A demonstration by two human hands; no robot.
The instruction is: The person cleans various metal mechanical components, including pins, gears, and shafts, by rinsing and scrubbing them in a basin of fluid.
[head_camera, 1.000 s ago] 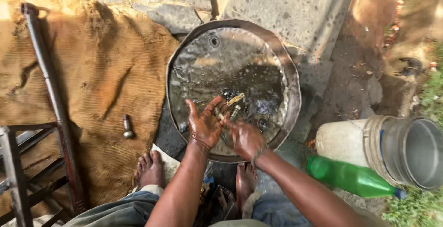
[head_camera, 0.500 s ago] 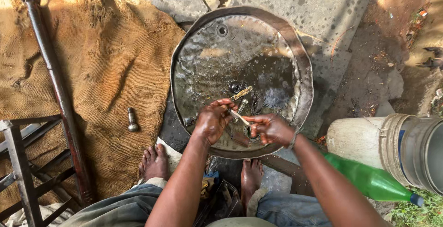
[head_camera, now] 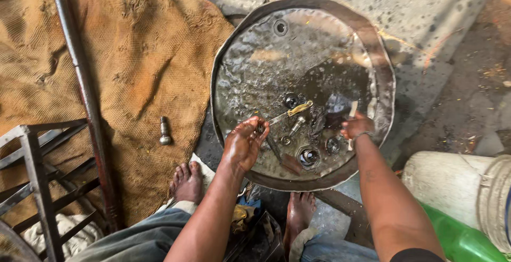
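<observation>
A wide brown burlap sack covers the ground on the left, with a long rusty metal pipe lying across it and a dark metal frame at the lower left. Beside the sack sits a round, dented metal pan, shallow, with a raised dark rim and a thin layer of oily, glinting liquid over its bottom. A white plastic bucket lies on its side at the lower right, a green bottle just below it. Both bare feet rest just under the pan's near rim. The left hand hangs over the pan's near part, its fingers curled together around a small dark part that is mostly hidden. The right hand is near the right rim, fingers pinched on a small pale piece. Between the hands lie a brass-tipped fitting, a short bolt, a large hex nut and a ring, all wet. A lone steel bolt rests on the sack.
</observation>
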